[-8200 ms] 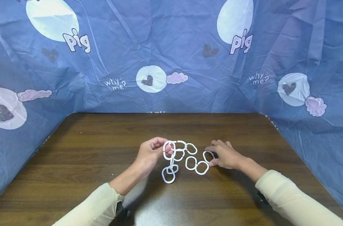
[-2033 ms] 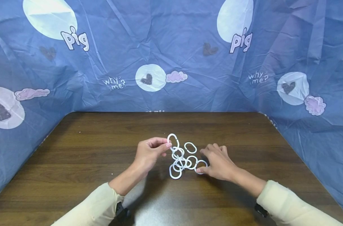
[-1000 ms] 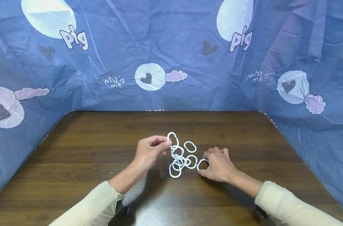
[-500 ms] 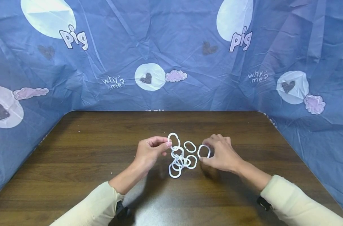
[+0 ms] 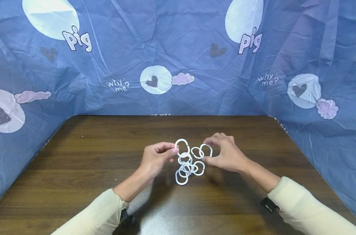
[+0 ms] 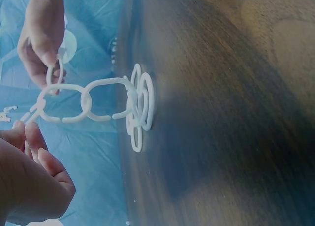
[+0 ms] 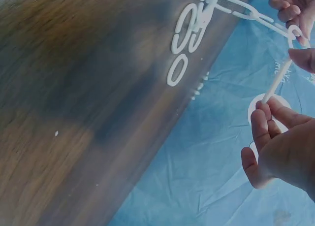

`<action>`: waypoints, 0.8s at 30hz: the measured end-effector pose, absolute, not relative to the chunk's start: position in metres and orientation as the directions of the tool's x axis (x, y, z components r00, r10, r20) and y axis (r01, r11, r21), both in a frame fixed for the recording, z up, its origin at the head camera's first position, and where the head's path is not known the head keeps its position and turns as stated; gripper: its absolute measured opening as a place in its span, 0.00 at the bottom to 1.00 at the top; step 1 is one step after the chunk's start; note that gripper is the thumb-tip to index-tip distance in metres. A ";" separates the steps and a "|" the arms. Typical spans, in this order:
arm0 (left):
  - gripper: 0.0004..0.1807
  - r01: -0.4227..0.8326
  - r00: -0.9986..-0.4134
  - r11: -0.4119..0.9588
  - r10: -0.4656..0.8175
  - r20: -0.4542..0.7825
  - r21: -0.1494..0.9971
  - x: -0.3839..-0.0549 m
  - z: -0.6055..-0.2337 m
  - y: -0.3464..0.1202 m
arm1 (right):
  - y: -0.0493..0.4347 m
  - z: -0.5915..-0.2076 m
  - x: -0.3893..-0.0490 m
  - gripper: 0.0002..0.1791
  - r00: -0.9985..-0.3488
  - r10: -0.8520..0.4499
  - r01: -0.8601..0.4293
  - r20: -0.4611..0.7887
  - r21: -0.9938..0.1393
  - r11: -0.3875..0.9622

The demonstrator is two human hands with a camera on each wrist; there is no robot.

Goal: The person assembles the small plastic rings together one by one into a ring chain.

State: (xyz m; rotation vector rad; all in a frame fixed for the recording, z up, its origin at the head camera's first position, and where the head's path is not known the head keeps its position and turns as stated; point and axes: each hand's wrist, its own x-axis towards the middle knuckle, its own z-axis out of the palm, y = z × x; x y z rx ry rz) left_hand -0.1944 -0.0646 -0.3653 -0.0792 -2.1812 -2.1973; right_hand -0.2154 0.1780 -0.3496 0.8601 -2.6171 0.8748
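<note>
My left hand [image 5: 157,160] pinches the top link [image 5: 182,140] of a chain of white plastic C-shaped links. In the left wrist view, two hooked-together links [image 6: 63,87] run from the fingers down to a pile [image 6: 147,103] on the table. My right hand [image 5: 226,153] holds a single white link [image 5: 211,151] by its ends, between thumb and fingers. It is raised just right of the left hand's link. One loose link [image 7: 170,78] lies flat on the table beside the pile; the held link overlaps it in the head view.
The brown wooden table [image 5: 107,140] is backed by a blue printed cloth [image 5: 122,58] on the far side and both flanks. Small white specks [image 7: 56,133] dot the tabletop. Each wrist wears a dark device [image 5: 269,204] below a cream sleeve [image 5: 301,202].
My right hand has taken a link from the table right of the pile, lifted it and brought it up and left towards the chain. The left hand has stayed nearly still lately.
</note>
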 end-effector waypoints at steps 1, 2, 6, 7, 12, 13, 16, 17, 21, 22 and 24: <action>0.09 0.066 -0.998 -0.008 0.005 0.066 0.998 -0.194 -0.365 -0.065 | 0.176 -0.349 -0.216 0.23 -0.793 -0.459 -0.608 0.400 -0.478 0.634; 0.09 0.067 -0.998 -0.008 0.006 0.067 0.998 -0.194 -0.366 -0.065 | 0.175 -0.348 -0.216 0.23 -0.793 -0.462 -0.609 0.397 -0.492 0.622; 0.09 0.063 -0.998 -0.012 0.017 0.063 0.998 -0.194 -0.366 -0.064 | 0.168 -0.345 -0.217 0.22 -0.799 -0.468 -0.601 0.378 -0.538 0.591; 0.09 0.062 -0.998 -0.014 0.020 0.062 0.998 -0.194 -0.366 -0.064 | 0.166 -0.343 -0.216 0.23 -0.801 -0.469 -0.597 0.372 -0.551 0.583; 0.09 0.060 -0.998 -0.020 0.026 0.061 0.998 -0.195 -0.367 -0.064 | 0.160 -0.339 -0.217 0.23 -0.802 -0.482 -0.590 0.352 -0.594 0.547; 0.09 0.061 -0.998 -0.019 0.026 0.062 0.998 -0.195 -0.366 -0.064 | 0.159 -0.338 -0.217 0.23 -0.802 -0.486 -0.589 0.349 -0.599 0.542; 0.08 0.065 -0.997 -0.016 0.031 0.066 0.998 -0.195 -0.367 -0.064 | 0.157 -0.337 -0.217 0.23 -0.799 -0.497 -0.590 0.340 -0.607 0.533; 0.08 0.068 -0.997 -0.015 0.032 0.068 0.998 -0.196 -0.367 -0.064 | 0.157 -0.337 -0.217 0.23 -0.798 -0.499 -0.590 0.338 -0.607 0.532; 0.09 0.068 -0.997 -0.012 0.035 0.069 0.998 -0.195 -0.367 -0.065 | 0.155 -0.336 -0.217 0.24 -0.798 -0.503 -0.591 0.332 -0.596 0.544; 0.09 0.066 -0.997 -0.010 0.035 0.066 0.998 -0.195 -0.367 -0.065 | 0.155 -0.336 -0.218 0.24 -0.796 -0.504 -0.594 0.334 -0.589 0.548; 0.09 0.065 -0.997 -0.008 0.037 0.065 0.998 -0.195 -0.367 -0.065 | 0.155 -0.336 -0.218 0.24 -0.792 -0.508 -0.602 0.340 -0.575 0.554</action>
